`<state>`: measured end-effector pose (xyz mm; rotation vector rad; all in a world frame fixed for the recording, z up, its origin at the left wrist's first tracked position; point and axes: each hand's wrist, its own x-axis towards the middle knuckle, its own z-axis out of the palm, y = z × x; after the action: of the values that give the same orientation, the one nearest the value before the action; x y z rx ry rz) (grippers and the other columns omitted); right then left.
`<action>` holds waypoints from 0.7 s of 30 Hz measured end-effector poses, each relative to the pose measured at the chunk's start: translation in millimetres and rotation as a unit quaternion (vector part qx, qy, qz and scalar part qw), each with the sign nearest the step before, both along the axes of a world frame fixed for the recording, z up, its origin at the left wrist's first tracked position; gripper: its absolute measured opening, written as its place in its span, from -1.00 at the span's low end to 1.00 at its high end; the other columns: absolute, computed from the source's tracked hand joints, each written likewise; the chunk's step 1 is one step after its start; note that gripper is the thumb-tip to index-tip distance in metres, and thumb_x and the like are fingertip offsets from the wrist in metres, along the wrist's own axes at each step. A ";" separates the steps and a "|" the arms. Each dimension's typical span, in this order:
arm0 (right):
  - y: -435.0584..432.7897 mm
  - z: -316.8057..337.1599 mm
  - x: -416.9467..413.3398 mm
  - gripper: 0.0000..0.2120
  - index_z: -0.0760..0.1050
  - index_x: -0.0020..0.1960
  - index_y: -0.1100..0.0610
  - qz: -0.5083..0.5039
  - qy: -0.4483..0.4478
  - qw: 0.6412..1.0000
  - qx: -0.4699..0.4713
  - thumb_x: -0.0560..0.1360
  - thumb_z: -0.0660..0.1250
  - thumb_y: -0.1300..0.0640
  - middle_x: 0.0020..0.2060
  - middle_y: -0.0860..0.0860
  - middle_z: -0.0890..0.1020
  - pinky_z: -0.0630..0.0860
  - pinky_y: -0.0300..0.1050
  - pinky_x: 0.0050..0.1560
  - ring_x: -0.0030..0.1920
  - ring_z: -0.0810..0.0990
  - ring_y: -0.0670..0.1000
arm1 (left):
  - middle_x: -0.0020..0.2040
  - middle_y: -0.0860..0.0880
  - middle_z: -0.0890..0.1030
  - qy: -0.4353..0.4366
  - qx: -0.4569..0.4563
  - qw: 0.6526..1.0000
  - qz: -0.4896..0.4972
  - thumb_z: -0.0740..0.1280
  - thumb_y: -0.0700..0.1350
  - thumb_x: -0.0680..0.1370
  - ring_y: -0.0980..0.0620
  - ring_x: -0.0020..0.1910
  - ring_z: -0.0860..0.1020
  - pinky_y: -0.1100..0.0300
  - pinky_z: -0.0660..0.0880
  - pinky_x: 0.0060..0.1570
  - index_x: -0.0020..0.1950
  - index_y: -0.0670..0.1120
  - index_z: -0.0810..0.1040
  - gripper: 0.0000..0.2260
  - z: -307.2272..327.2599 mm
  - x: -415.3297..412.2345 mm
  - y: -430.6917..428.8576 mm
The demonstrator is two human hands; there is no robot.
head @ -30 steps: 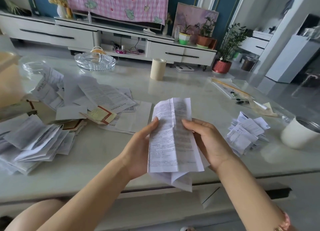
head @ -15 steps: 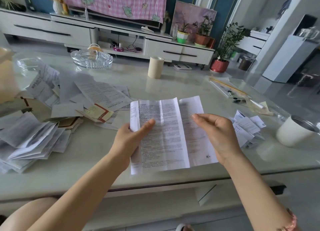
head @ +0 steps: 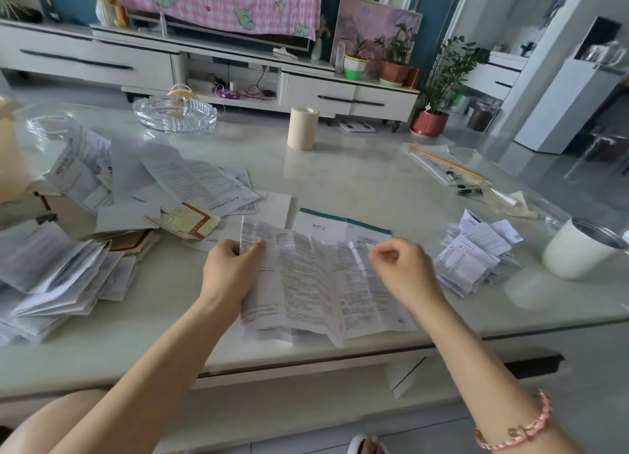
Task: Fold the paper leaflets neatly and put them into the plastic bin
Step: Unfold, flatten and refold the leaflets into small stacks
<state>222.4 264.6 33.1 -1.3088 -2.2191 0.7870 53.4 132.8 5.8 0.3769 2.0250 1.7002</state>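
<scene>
A wide, creased white leaflet (head: 316,283) with small print is spread open above the table's near edge. My left hand (head: 231,273) pinches its left edge between thumb and fingers. My right hand (head: 405,273) pinches its upper right part with curled fingers. Behind it lies a flat leaflet with a teal stripe (head: 340,227). Unfolded leaflets (head: 190,184) are scattered at the left, and a heap of half-folded ones (head: 58,276) sits at the near left. A small pile of folded leaflets (head: 476,252) lies to the right. A pale plastic bin (head: 10,160) shows at the far left edge.
A white mug (head: 578,252) stands at the right, close to the folded pile. A beige tape roll (head: 303,128) and a glass ashtray (head: 175,114) stand at the back of the table (head: 357,177). A clear pouch with pens (head: 449,171) lies at the back right.
The leaflet went from a narrow folded strip to fully spread wide. My hands moved apart to its left edge and right part, and lowered it toward the table.
</scene>
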 end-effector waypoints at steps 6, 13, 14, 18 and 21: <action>-26.1 -0.4 -17.6 -0.75 0.44 -0.08 0.10 0.106 -0.021 0.964 -0.242 0.48 0.36 -0.08 -0.23 0.01 0.61 0.53 -0.11 -0.14 -0.25 0.56 -0.03 | -0.22 -0.19 0.54 -0.018 -0.012 1.000 -0.001 0.27 -0.05 0.56 -0.15 -0.23 0.56 -0.14 0.55 -0.05 -0.21 -0.17 0.42 -0.78 3.4 4.8 0.4; -27.3 -0.9 -25.6 -0.72 0.52 -0.16 0.14 0.101 0.039 0.938 -0.328 0.41 0.41 -0.09 -0.31 -0.01 0.54 0.43 -0.28 -0.39 -0.39 0.47 -0.09 | -0.16 -0.19 0.58 -0.103 0.011 0.994 -0.020 0.22 -0.11 0.59 -0.13 -0.24 0.56 -0.04 0.55 -0.04 -0.15 -0.17 0.45 -0.83 8.8 6.5 -0.1; -25.8 -2.8 -26.4 -0.71 0.53 -0.17 0.14 0.099 0.048 0.935 -0.336 0.40 0.43 -0.09 -0.31 -0.01 0.55 0.45 -0.27 -0.37 -0.38 0.48 -0.08 | -0.17 -0.17 0.59 -0.118 0.014 0.993 -0.022 0.23 -0.12 0.59 -0.12 -0.25 0.57 -0.04 0.55 -0.04 -0.16 -0.17 0.45 -0.83 9.2 6.0 -0.3; -24.2 -11.2 -27.9 -0.59 0.58 -0.06 0.16 0.081 0.081 0.934 -0.338 0.30 0.49 -0.14 -0.06 0.03 0.64 0.50 -0.02 0.11 0.00 0.57 0.02 | -0.18 -0.12 0.59 -0.137 0.031 0.989 -0.034 0.23 -0.14 0.60 -0.07 -0.25 0.57 0.06 0.55 -0.13 -0.11 -0.14 0.49 -0.87 11.4 2.8 -0.9; -23.0 -11.6 -27.5 -0.64 0.51 0.00 0.13 0.049 0.122 0.929 -0.345 0.34 0.50 -0.03 -0.02 0.03 0.60 0.52 -0.01 0.13 0.03 0.54 0.01 | -0.12 -0.13 0.60 -0.115 0.035 0.992 -0.042 0.22 -0.16 0.61 -0.10 -0.20 0.58 0.01 0.56 -0.09 -0.06 -0.13 0.50 -0.90 10.8 -1.1 -1.2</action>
<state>194.9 241.6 21.5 -1.2877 -1.8756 1.7766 52.3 131.6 16.7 0.2710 1.7634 1.6827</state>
